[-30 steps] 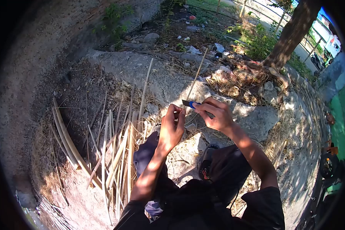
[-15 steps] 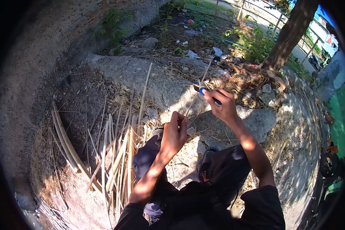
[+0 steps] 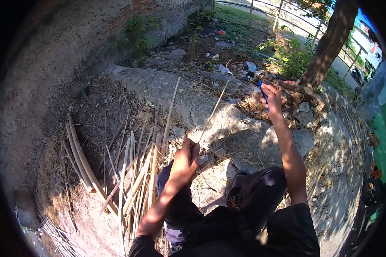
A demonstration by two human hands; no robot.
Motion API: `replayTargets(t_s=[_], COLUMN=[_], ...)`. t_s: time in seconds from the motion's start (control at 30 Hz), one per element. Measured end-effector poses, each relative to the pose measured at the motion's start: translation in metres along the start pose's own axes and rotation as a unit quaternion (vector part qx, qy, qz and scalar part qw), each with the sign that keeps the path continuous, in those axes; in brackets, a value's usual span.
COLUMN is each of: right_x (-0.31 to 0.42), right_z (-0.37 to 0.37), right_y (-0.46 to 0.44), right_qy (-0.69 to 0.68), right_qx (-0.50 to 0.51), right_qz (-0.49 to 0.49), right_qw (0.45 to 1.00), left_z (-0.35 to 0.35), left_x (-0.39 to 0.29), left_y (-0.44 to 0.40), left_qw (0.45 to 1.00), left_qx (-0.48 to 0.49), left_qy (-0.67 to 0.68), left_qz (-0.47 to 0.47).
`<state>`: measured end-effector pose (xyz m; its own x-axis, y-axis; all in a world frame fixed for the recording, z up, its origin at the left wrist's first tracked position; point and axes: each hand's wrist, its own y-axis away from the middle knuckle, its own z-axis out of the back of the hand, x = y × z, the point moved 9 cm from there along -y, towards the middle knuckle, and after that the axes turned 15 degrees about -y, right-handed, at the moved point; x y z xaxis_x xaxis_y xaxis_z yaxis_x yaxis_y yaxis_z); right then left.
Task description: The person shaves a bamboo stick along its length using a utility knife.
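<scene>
My left hand (image 3: pixel 184 162) is closed around the lower end of a thin bamboo strip (image 3: pixel 213 112). The strip slants up and away to the right, its far end free in the air. My right hand (image 3: pixel 271 102) is closed on a blue-handled knife (image 3: pixel 267 97), held off to the right of the strip and apart from it. The fingers partly cover the handle, and the blade is hard to make out. Left of my legs lies a pile of split bamboo strips (image 3: pixel 135 180), some thin and some broad.
A long concrete ledge (image 3: pixel 158 88) crosses the ground ahead of me. Two thicker curved poles (image 3: pixel 79 156) lie at the left near a rough wall (image 3: pixel 43 68). A tree trunk (image 3: pixel 330 43) rises at the right, with litter and dry grass around its base.
My right hand with the knife has moved right and up, away from the bamboo strip. My left hand has shifted slightly left and down, still holding the strip. The view has tilted a little.
</scene>
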<state>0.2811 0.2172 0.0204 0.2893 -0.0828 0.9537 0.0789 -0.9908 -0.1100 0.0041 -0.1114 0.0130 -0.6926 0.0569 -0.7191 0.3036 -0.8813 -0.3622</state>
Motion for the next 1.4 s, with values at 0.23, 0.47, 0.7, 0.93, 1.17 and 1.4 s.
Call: replayTargets(t_s=[0.23, 0.47, 0.7, 0.93, 1.17, 1.4], right_x=[0.073, 0.033, 0.025, 0.022, 0.025, 0.016], right_z=[-0.129, -0.130, -0.124, -0.127, -0.132, -0.129], right_y=[0.176, 0.199, 0.198, 0.198, 0.201, 0.202], right_qy=[0.229, 0.292, 0.302, 0.276, 0.254, 0.251], right_qx=[0.273, 0.329, 0.325, 0.350, 0.349, 0.361], right_qz=[0.361, 0.343, 0.359, 0.351, 0.348, 0.348], right_qw=[0.862, 0.830, 0.822, 0.823, 0.832, 0.828], left_z=[-0.064, -0.072, -0.075, -0.065, -0.055, -0.047], left_x=[0.031, 0.020, 0.012, 0.009, 0.009, 0.002], left_y=[-0.010, -0.005, -0.010, -0.006, -0.006, -0.006], left_qw=[0.888, 0.878, 0.909, 0.929, 0.961, 0.984], left_qx=[0.152, 0.170, 0.115, 0.061, 0.033, -0.010], left_qy=[0.361, 0.396, 0.371, 0.338, 0.249, 0.166], left_qz=[0.241, 0.209, 0.148, 0.139, 0.113, 0.059])
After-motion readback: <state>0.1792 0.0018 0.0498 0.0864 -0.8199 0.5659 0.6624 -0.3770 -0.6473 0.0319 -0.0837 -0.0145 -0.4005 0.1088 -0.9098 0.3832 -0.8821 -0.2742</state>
